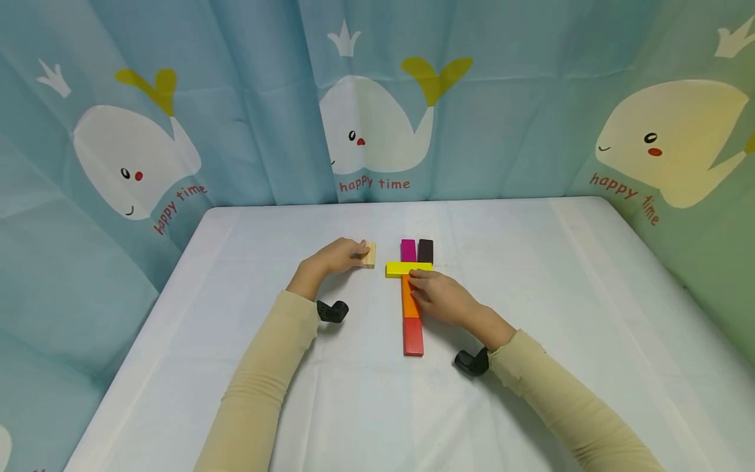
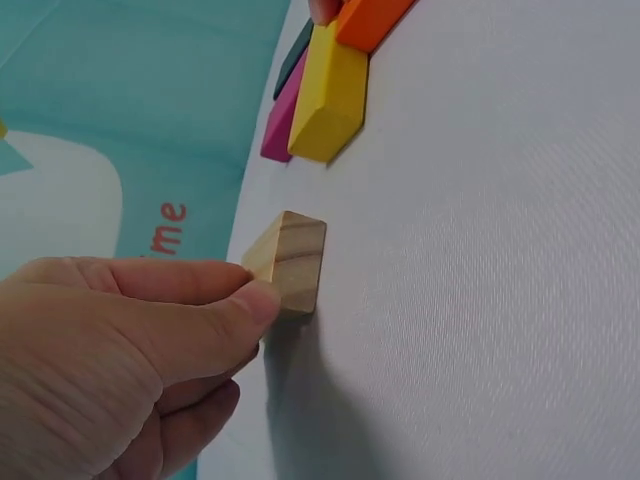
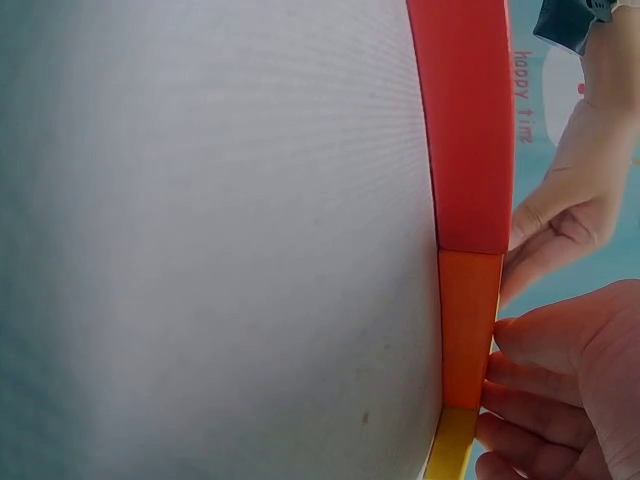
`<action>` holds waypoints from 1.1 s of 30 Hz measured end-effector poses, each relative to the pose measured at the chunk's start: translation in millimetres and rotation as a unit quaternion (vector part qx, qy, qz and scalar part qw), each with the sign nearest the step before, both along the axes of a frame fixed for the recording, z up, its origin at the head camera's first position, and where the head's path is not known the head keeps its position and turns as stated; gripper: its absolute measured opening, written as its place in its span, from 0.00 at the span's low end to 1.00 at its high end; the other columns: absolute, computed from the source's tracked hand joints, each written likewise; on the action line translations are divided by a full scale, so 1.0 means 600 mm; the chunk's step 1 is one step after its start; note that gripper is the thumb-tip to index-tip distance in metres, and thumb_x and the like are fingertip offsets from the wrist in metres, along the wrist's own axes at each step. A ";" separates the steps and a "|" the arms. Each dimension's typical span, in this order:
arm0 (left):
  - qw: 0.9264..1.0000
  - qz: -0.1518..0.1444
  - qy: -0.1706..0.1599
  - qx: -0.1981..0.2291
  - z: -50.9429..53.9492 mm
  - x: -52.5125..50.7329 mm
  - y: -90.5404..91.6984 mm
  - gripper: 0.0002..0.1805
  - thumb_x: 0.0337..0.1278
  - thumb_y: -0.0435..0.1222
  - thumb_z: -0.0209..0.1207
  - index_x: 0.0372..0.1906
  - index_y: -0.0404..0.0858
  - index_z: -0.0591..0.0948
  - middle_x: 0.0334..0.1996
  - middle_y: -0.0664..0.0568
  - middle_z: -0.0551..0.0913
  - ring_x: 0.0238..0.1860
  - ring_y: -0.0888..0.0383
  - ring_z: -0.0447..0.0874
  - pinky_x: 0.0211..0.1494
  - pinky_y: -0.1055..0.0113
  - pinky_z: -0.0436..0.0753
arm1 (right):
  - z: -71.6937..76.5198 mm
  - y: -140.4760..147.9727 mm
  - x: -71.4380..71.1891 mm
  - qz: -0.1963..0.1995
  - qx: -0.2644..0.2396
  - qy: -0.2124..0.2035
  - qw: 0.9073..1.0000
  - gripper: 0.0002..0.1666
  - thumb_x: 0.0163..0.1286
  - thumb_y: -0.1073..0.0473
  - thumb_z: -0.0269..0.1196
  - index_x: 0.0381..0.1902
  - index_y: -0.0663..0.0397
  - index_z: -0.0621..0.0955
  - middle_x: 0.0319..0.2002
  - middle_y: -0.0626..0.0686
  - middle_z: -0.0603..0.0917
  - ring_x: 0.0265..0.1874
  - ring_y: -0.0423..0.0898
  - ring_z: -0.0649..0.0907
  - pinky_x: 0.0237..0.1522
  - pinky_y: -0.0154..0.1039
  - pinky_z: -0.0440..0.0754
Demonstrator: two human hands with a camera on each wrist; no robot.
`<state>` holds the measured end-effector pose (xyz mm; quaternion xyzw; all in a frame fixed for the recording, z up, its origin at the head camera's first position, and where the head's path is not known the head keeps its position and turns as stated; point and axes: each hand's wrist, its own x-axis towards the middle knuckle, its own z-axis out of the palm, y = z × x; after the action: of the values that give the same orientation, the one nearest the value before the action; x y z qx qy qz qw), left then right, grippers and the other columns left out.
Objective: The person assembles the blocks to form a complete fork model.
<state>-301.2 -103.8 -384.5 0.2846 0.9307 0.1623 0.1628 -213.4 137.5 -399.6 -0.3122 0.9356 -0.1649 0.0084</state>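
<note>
My left hand [image 1: 339, 255] pinches a plain wooden block [image 2: 298, 262] between thumb and fingers, low over or on the white table; contact underneath cannot be told. Right of it, a yellow block [image 1: 396, 269] lies crosswise. An orange block [image 1: 409, 303] and a red block [image 1: 413, 337] run from it in a line toward me. Beyond the yellow one, a magenta block [image 1: 408, 250] and a dark brown block [image 1: 425, 251] lie side by side. My right hand [image 1: 445, 298] rests its fingertips on the yellow and orange blocks, covering part of both.
The blocks lie on a table with a white cloth [image 1: 236, 367]. A blue curtain [image 1: 253, 131] with whale prints hangs behind its far edge. Black devices [image 1: 472, 362] are worn at both wrists.
</note>
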 end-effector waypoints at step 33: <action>0.999 0.015 0.036 -0.022 -0.011 -0.007 0.047 0.24 0.63 0.39 0.54 0.63 0.41 0.68 0.64 0.49 0.64 0.63 0.52 0.64 0.65 0.63 0.61 | -0.009 0.000 -0.004 0.002 -0.015 0.010 1.000 0.22 0.63 0.62 0.61 0.53 0.69 0.77 0.53 0.63 0.77 0.54 0.56 0.75 0.54 0.49 0.72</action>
<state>-305.3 -75.4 -391.1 0.2729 0.9434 0.1336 0.1329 -216.0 137.7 -404.9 -0.3159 0.9324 -0.1754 -0.0055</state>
